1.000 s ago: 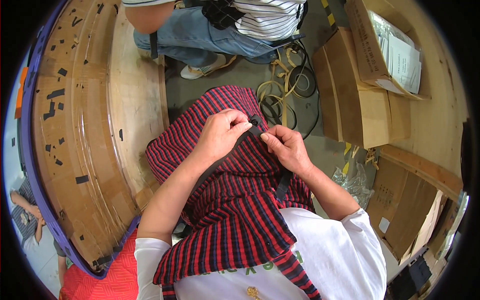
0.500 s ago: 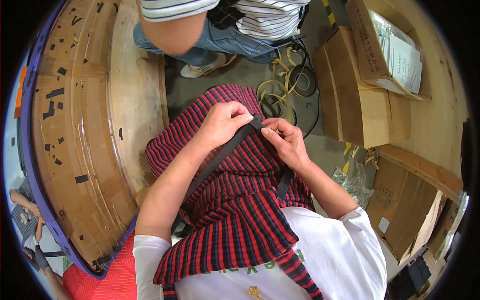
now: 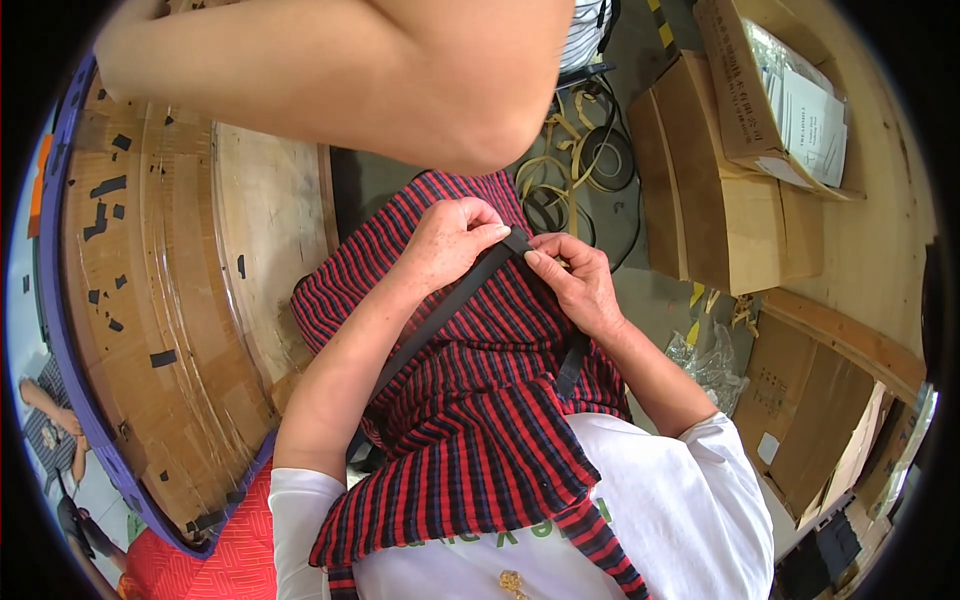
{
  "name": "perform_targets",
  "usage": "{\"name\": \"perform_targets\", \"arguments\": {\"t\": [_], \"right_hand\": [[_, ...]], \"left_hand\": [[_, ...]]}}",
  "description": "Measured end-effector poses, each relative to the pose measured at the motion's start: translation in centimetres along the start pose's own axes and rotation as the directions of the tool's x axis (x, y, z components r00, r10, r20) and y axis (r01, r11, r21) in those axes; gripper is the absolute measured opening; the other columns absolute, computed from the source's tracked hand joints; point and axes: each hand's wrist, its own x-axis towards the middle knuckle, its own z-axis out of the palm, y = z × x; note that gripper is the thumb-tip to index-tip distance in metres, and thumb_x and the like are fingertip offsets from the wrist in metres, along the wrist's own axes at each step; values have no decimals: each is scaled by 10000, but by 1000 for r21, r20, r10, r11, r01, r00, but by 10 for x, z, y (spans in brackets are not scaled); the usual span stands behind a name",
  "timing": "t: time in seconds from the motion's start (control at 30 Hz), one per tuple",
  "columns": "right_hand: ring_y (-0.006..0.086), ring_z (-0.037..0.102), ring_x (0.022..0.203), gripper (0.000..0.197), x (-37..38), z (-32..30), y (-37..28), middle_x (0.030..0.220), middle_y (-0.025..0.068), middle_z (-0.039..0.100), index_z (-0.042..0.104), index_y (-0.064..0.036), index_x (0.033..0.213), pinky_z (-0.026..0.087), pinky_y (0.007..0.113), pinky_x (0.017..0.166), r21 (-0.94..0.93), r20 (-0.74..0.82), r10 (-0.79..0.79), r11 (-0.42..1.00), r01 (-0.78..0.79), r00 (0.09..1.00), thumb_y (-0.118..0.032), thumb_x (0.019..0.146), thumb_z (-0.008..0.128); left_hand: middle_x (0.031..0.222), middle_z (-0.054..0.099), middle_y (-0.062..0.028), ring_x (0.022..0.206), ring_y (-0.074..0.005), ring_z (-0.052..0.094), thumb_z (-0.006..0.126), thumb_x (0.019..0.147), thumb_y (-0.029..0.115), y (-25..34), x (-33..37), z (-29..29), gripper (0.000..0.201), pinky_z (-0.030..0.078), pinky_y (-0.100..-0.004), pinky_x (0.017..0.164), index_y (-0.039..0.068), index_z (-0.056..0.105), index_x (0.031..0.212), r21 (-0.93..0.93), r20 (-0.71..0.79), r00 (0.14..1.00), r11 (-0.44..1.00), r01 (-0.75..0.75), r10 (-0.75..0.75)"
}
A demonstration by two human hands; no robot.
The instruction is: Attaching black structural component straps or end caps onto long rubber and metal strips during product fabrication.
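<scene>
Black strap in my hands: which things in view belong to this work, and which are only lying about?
In the work:
black strap
left hand and right hand, pinching it

Apparently only lying about:
tangled bands
clear plastic
open box with papers

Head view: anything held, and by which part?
Black strap, pinched by the left hand and right hand at its upper bend; whether that's an end can't be told.

Yellow straps (image 3: 573,200) and clear plastic (image 3: 718,362) litter the grey floor (image 3: 648,300)
</scene>
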Motion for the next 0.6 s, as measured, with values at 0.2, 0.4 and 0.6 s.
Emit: {"name": "perform_targets", "arguments": {"t": [0.2, 0.4, 0.6], "right_hand": [[106, 537, 750, 126, 1, 0, 0, 813, 57, 608, 575, 12, 754, 422, 238, 685, 14, -4, 6, 1000, -6, 1000, -103, 779, 620], [86, 520, 698, 122, 2, 0, 0, 787, 51, 609, 573, 18, 756, 420, 223, 637, 23, -9, 0, 1000, 0, 1000, -92, 775, 621], [80, 515, 682, 116, 3, 0, 1, 778, 48, 608, 572, 19, 750, 418, 220, 620, 7, -19, -6, 1000, 7, 1000, -84, 771, 621]], "left_hand": [[676, 583, -7, 625, -51, 525, 595, 796, 140, -2, 1, 1, 136, 438, -210, 572, 4, 587, 788, 11, -11, 1000, 1000, -15, 15], [672, 584, -12, 621, -57, 530, 592, 797, 138, -1, 1, 2, 137, 437, -210, 569, 2, 585, 785, 5, -27, 999, 1000, -20, 20], [671, 585, -18, 619, -64, 535, 587, 798, 133, -1, 3, 2, 135, 439, -214, 569, -2, 583, 786, -4, -27, 1000, 1000, -9, 9]]}}
